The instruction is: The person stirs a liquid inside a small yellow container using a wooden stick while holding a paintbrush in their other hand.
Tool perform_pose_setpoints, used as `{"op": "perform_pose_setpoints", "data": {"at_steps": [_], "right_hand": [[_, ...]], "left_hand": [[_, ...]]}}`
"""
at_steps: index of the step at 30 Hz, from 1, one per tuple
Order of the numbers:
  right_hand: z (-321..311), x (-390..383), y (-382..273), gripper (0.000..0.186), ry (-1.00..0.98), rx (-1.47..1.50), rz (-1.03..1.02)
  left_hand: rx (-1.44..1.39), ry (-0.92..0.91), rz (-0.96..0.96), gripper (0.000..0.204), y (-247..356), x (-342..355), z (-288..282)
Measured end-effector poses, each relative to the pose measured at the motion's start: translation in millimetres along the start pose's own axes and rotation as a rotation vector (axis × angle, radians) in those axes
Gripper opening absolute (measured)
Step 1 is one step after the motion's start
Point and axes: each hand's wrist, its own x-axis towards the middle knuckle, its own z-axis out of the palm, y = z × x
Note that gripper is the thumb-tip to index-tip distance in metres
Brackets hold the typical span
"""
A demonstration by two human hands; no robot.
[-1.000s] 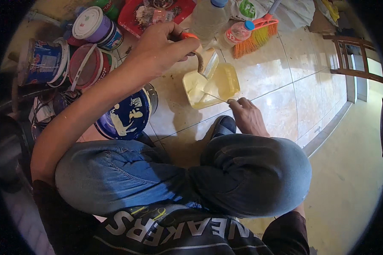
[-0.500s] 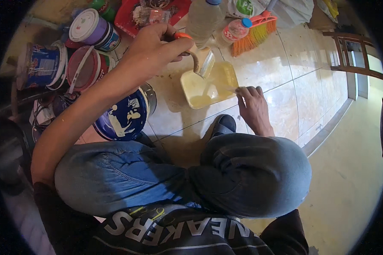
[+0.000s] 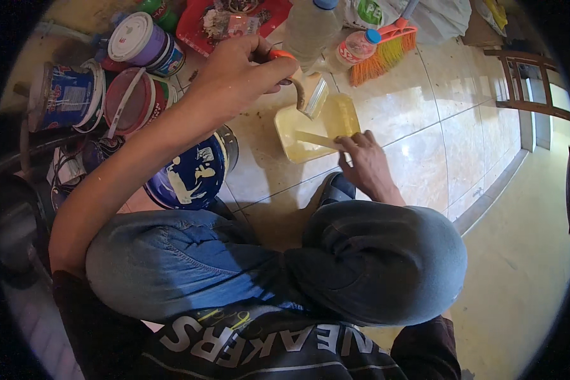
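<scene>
My left hand (image 3: 250, 66) is closed round the orange handle (image 3: 284, 55) of what looks like a small paint roller (image 3: 318, 98). Its bent rod runs down to a shiny, pale cylinder held over the far side of a pale yellow rectangular tub (image 3: 285, 142). From the right, my right hand (image 3: 364, 161) pinches a flat, yellowish strip (image 3: 316, 139), which reaches across the tub's near part. Whether the strip's tip touches the bottom, I cannot tell. The tub sits on the tiles beyond my right foot.
A blue-topped paint bucket (image 3: 190, 174) stands beneath my left forearm. Several paint pails, including a purple one (image 3: 136, 41), crowd the left. Beyond the tub are a large clear bottle (image 3: 310, 31), a smaller bottle (image 3: 358, 49), a broom (image 3: 383, 58) and a red dustpan (image 3: 193, 28).
My right hand has shifted left and the strip now lies further across the tub, showing more clearly. The left hand still holds the roller over the tub, its cylinder slightly turned.
</scene>
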Motion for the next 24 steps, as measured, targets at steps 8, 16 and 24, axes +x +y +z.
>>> {"op": "perform_pose_setpoints", "data": {"at_steps": [8,16,24], "right_hand": [[3.9,-13.1,0.8,0.029,0.001,0.037,0.082],[7.1,3.9,-8.7,0.029,0.013,0.019,0.096],[1.7,5.2,12.3,0.027,0.118,-0.056,0.128]], "left_hand": [[0.086,0.01,0.004,0.05,-6.4,4.5,-1.8],[0.122,-0.047,-0.141,0.032,8.9,-0.4,-5.5],[0.043,0.016,-0.026,0.049,-0.3,-0.5,-4.0]]}}
